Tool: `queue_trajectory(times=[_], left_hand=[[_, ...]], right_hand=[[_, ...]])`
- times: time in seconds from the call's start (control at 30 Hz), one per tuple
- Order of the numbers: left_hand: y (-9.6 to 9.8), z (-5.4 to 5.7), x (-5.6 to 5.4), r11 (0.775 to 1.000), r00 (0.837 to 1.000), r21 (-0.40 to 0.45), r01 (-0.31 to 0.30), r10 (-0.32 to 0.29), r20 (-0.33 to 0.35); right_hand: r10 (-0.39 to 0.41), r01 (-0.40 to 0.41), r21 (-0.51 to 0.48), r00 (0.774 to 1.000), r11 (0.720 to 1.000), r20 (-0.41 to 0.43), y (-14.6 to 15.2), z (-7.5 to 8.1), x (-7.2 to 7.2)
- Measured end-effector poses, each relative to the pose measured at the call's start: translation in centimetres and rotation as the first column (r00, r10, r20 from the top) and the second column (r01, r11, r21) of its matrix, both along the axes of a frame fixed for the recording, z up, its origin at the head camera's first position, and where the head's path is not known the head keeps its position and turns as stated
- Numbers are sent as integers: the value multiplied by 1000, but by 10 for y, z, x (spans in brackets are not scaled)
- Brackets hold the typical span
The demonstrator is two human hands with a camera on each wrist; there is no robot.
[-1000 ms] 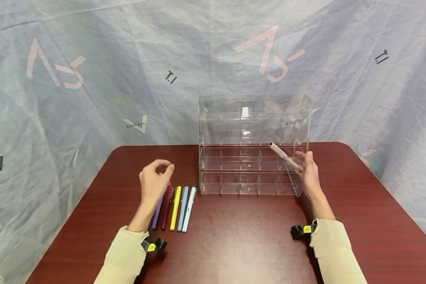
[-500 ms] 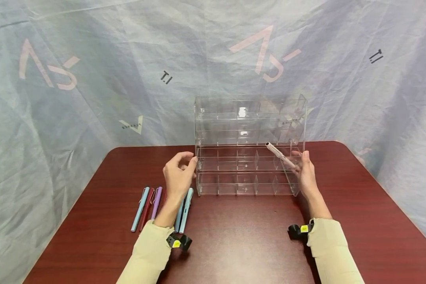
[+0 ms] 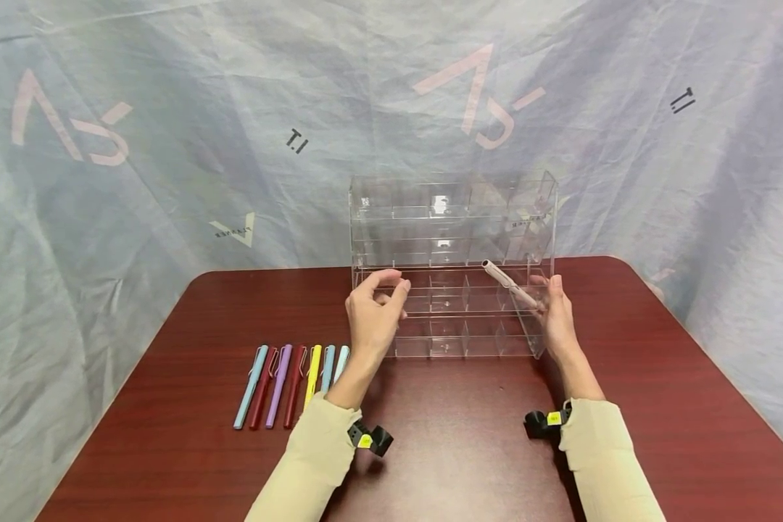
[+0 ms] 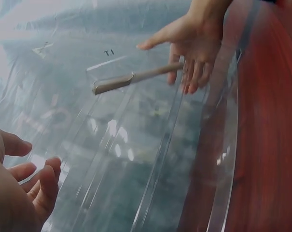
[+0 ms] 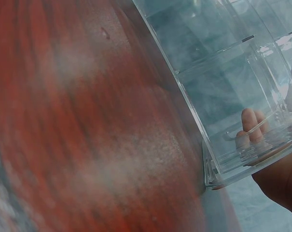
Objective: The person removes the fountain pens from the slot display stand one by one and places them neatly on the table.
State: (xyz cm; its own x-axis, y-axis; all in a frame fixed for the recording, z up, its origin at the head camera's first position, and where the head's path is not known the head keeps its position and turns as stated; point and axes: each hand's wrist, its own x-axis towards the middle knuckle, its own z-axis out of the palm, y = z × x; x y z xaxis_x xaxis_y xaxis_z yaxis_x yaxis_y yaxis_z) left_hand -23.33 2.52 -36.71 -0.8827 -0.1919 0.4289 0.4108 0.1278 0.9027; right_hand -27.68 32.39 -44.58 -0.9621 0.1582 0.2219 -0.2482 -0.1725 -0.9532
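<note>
A clear plastic rack (image 3: 470,355) with several divided tiers stands on the table. In its right part a whitish capped pen (image 3: 505,278) leans to the left, its lower end beside the right hand's fingers. My right hand (image 3: 559,322) grips the rack's right side; its fingers show through the plastic in the right wrist view. My left hand (image 3: 372,319) is in front of the rack's left part, fingers loosely bent, holding nothing. Left of the rack lies a row of pens, among them a light blue pen (image 3: 251,388), a purple pen (image 3: 278,386) and a yellow pen (image 3: 313,371).
The reddish-brown table (image 3: 457,449) carries the rack and the pens. A grey printed cloth (image 3: 339,87) hangs behind it. My left forearm (image 3: 313,464) partly covers the pens at the row's right end.
My left hand has moved right, from above the pens to the front of the rack, uncovering the pens at the row's left. My right hand and the leaning pen keep their places.
</note>
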Motion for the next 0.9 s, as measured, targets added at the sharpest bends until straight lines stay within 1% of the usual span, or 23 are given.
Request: queue_trajectory(times=[0.1, 0.2, 0.33, 0.47, 0.63, 0.77, 0.9], left_hand=[[12, 1, -1, 998, 999, 45, 43, -44, 21], [23, 2, -2, 992, 996, 93, 88, -91, 27], [37, 2, -4, 985, 992, 117, 124, -126, 11], [48, -1, -7, 979, 988, 134, 152, -155, 15], [58, -4, -9, 977, 985, 142, 158, -167, 47], [66, -5, -11, 978, 983, 132, 164, -172, 56], [76, -5, -13, 973, 980, 145, 180, -191, 61]], right_hand=[[-4, 4, 5, 1000, 1000, -1, -1, 2, 1], [-4, 4, -2, 1000, 1000, -7, -1, 3, 1], [-3, 3, 3, 1000, 1000, -10, -2, 3, 3], [-11, 11, 12, 1000, 1000, -1, -3, 2, 2], [-24, 23, 16, 1000, 1000, 11, -4, 2, 2], [-26, 26, 24, 1000, 999, 10, -4, 3, 2], [-25, 24, 26, 1000, 999, 13, -3, 3, 3]])
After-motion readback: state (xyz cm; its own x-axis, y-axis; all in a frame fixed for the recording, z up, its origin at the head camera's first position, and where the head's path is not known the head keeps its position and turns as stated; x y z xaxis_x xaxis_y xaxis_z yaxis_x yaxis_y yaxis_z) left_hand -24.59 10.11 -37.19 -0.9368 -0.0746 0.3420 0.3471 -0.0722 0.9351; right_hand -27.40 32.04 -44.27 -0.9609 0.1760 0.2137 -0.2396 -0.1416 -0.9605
